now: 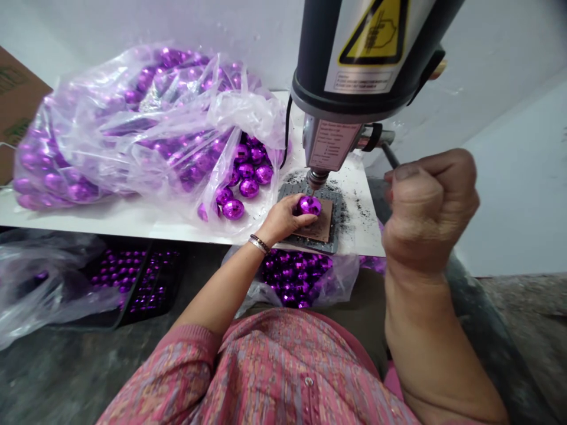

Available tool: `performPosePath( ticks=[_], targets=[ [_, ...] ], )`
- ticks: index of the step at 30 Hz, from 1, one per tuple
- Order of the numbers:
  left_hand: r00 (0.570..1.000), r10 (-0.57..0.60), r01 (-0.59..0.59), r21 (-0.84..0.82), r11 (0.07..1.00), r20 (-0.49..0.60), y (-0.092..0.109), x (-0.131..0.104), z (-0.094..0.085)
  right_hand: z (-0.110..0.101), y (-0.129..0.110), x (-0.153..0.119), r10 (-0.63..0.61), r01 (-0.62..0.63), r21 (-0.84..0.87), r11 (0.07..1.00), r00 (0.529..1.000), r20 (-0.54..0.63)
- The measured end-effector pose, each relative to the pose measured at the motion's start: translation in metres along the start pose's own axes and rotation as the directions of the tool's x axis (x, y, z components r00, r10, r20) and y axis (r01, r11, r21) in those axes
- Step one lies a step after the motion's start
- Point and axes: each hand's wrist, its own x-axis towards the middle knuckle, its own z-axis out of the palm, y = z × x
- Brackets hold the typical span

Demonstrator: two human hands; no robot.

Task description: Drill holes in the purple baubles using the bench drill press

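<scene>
Under the bit of a drill press (334, 141), my left hand (286, 219) grips a shiny purple faceted ball (309, 205) between thumb and fingers. The ball rests over a brown board (321, 227) on the grey base plate (335, 236). The thin bit comes down to the ball's top; whether it has entered cannot be made out. At the right, my right hand (427, 206) is closed around the end of the drill press lever (390, 156). Its fingers hide the lever's grip.
A big clear plastic bag (177, 124) of purple balls lies on the white table (110, 219), several balls spilling from its mouth. Dark shavings (354, 206) surround the base. Another bag of balls (296, 277) sits at my lap, and a black crate (133, 280) of balls stands lower left.
</scene>
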Motion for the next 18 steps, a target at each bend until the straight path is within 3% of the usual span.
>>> performPosePath(
  ticks=[8,18],
  targets=[
    [1.0,0.02,-0.02,0.006,1.0,0.013,-0.003,-0.001,0.001,0.005,0.014,-0.012,-0.083,0.083,-0.015,0.996,0.994,-0.077],
    [1.0,0.024,-0.024,0.0,1.0,-0.011,-0.003,-0.002,0.005,0.018,0.031,-0.032,-0.031,0.03,-0.009,1.0,0.986,-0.167]
  ],
)
